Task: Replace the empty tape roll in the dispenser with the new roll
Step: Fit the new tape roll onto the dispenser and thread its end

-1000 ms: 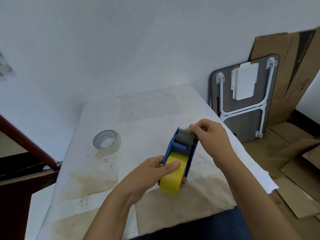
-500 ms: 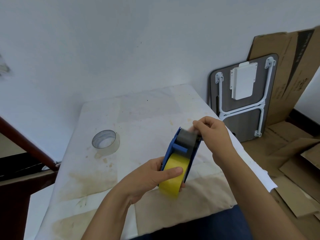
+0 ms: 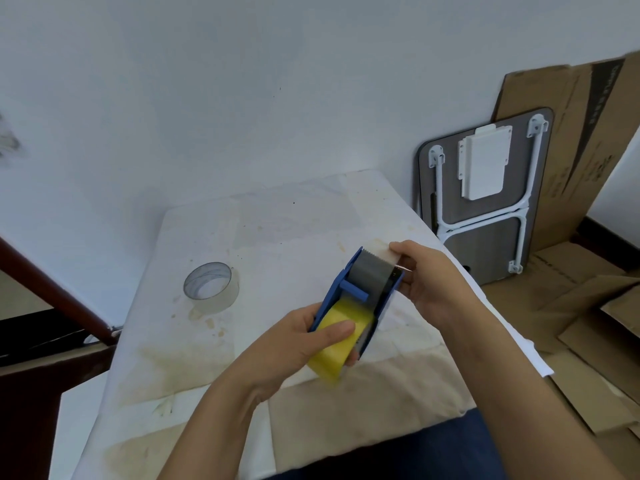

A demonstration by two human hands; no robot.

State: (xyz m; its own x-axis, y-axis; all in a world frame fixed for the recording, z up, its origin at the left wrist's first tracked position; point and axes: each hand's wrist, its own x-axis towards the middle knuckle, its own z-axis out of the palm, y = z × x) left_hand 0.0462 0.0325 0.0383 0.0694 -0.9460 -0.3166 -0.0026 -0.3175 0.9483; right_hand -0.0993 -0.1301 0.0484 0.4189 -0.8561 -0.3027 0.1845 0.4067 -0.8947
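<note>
White wall behind, counter (image 3: 263, 237) covered with a stained white sheet, corner pushed against the wall. Right of the counter, a folded small table (image 3: 485, 199) leans upright on the wall with its white legs facing out; flattened cardboard (image 3: 581, 133) stands behind it and more lies on the floor. Dark wooden rail (image 3: 52, 285) at far left. Blue tape dispenser (image 3: 349, 296) is held above the near-middle of the counter, tilted, cutter end pointing away from the person. Yellow tape roll (image 3: 337, 348) sits seated in the dispenser's near end. Left hand (image 3: 301, 344) grips the dispenser body around the roll, thumb pressed flat on the yellow tape face, fingers wrapped underneath. Right hand (image 3: 429, 282) is at the far end, thumb and forefinger pinching a pale strip of tape (image 3: 384, 254) drawn over the grey roller (image 3: 372, 275) and toothed edge. The remaining fingers rest against the dispenser's right side. Clear, nearly spent tape roll (image 3: 211, 285) lies flat on the counter, left of the dispenser and well apart from both hands, untouched. Dark blue clothing (image 3: 433, 455) shows at the bottom edge.
</note>
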